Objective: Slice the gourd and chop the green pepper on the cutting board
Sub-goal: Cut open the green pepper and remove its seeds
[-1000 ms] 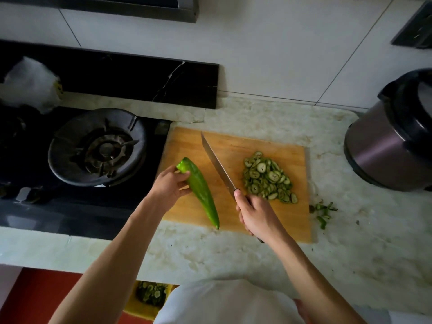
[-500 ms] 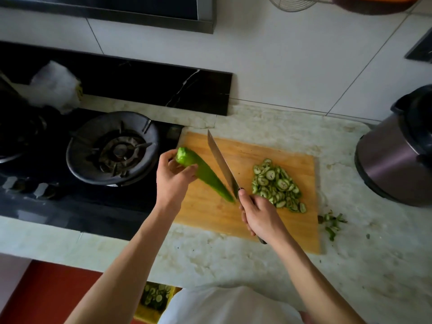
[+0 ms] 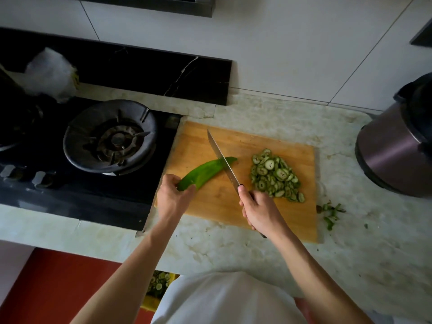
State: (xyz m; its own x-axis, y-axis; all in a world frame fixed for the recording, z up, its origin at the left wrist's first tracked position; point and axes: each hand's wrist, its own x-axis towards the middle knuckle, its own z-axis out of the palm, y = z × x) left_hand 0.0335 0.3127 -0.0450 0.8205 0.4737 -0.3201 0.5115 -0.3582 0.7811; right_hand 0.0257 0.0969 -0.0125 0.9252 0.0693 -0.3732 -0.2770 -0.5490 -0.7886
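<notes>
Nearest the camera we noted a white garment (image 3: 224, 298) and, below the counter edge, a yellow container (image 3: 159, 285) holding green slices. The pale stone counter (image 3: 233, 251) carried a wooden cutting board (image 3: 257, 141) just beside a black gas hob (image 3: 93, 197).

The left hand (image 3: 174, 198) was closed around the thick end of the green pepper (image 3: 205, 170) at the board's near left corner. The right hand (image 3: 261, 212) was clamped on the handle of the knife (image 3: 222, 160), index finger lying forward toward the blade. Both forearms crossed the counter's near edge and hid part of it.

The pepper lay on the left half of the board, its long axis running diagonally from the near left, at the left hand, to the far right, where its narrow tip pointed toward the pile of gourd slices (image 3: 275, 175). The blade crossed the pepper close to that tip, point directed away from us and leftward; we could not tell how deep it sat in the flesh.

The slices were heaped on the right half of the board, apart from the pepper. Green trimmings (image 3: 330, 212) lay on the counter just off the board's right edge. Farther right stood a dark metallic cooker (image 3: 392, 155). On the hob, a round burner (image 3: 112, 139) sat left of the board, and a crumpled plastic bag (image 3: 50, 74) rested at the far left against the black backsplash (image 3: 140, 64).
</notes>
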